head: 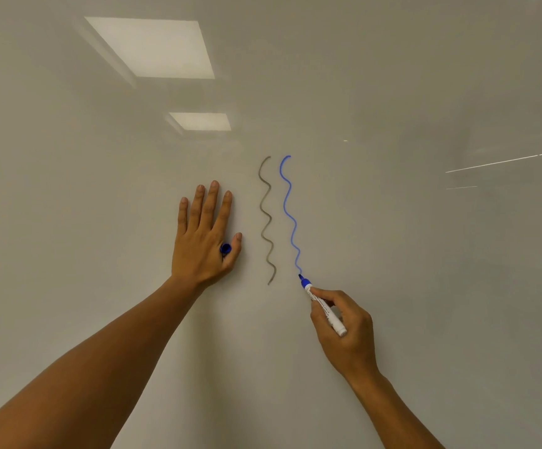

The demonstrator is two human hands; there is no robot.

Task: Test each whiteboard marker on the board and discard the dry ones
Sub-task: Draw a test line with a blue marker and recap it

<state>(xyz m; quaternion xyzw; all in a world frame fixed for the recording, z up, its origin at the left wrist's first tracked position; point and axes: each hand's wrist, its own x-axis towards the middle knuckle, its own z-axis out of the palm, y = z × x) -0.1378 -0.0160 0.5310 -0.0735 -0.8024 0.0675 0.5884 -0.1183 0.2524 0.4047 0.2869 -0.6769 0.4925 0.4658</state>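
A glossy whiteboard (392,222) fills the view. My right hand (347,332) grips a white marker with a blue tip (323,307), and the tip touches the board at the bottom of a wavy blue line (290,215). Left of that line runs a wavy grey line (267,222). My left hand (203,234) lies flat against the board with straight fingers, and the blue cap (225,248) is pinched between its thumb and the base of the forefinger.
Two ceiling lights (153,47) are mirrored in the upper left of the board. Thin bright streaks (506,162) reflect at the right. No other markers or bin are in view.
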